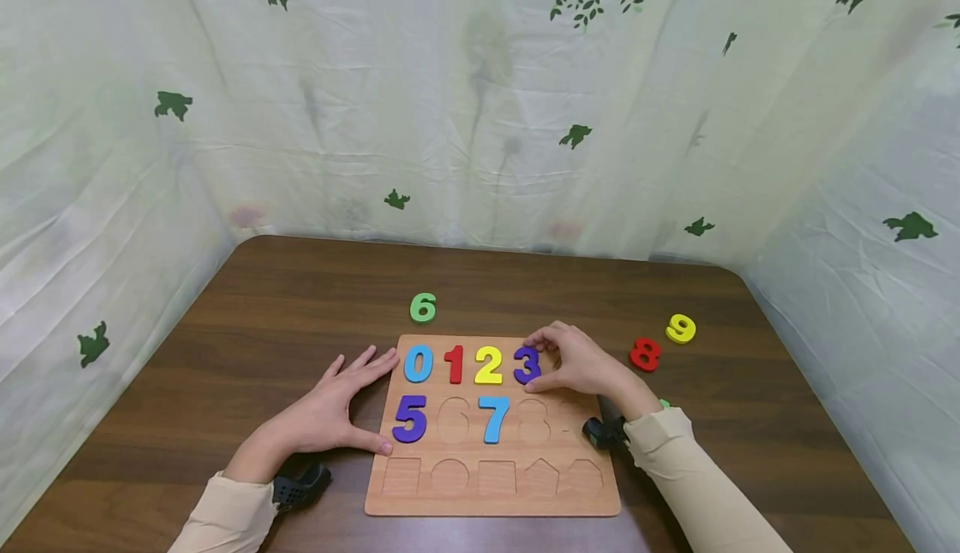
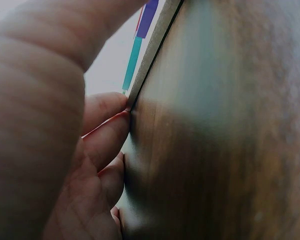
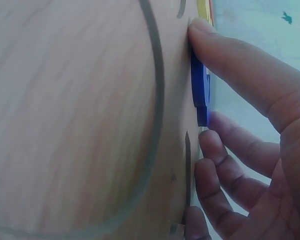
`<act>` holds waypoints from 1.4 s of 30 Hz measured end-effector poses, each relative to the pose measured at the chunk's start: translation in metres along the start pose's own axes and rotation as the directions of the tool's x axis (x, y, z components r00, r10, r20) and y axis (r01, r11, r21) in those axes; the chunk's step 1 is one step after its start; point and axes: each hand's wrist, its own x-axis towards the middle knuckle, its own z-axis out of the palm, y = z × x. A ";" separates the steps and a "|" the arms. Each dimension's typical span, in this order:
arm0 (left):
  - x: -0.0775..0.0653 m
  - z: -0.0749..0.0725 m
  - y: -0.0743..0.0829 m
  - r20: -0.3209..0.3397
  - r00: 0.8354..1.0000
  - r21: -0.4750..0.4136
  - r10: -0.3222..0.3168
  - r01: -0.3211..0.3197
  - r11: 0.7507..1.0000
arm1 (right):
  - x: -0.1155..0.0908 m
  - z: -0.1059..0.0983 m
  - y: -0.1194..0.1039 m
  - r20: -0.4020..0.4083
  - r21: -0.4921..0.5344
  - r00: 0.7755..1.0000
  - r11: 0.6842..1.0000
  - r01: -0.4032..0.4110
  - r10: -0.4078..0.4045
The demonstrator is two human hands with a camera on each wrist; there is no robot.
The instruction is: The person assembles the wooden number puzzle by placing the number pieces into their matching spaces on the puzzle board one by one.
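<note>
A wooden number puzzle board (image 1: pixel 491 490) lies flat on the table. My right hand (image 1: pixel 581 361) pinches the purple number 3 (image 1: pixel 527 364) between thumb and fingers at the board's top row. In the right wrist view the thumb lies against the 3's (image 3: pixel 200 87) edge. My left hand (image 1: pixel 326 411) rests at the board's left edge, fingers spread, with thumb and index finger touching it. On the board are a blue 0 (image 1: pixel 417 364), red 1 (image 1: pixel 453 364), yellow 2 (image 1: pixel 488 365), purple 5 (image 1: pixel 409 419) and light-blue 7 (image 1: pixel 493 418).
A green 6 (image 1: pixel 423 308) lies behind the board. To the right are a red 8 (image 1: pixel 645 354) and a yellow 9 (image 1: pixel 681 329). A green piece (image 1: pixel 664 404) is mostly hidden by the right wrist. Outlined recesses line the board's front row. A pale curtain (image 1: pixel 465 119) surrounds the table.
</note>
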 end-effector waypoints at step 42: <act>0.000 0.000 0.000 0.003 1.000 0.010 0.005 -0.005 1.000 | -0.054 -0.059 0.040 -0.056 0.022 0.997 0.998 -0.057 0.058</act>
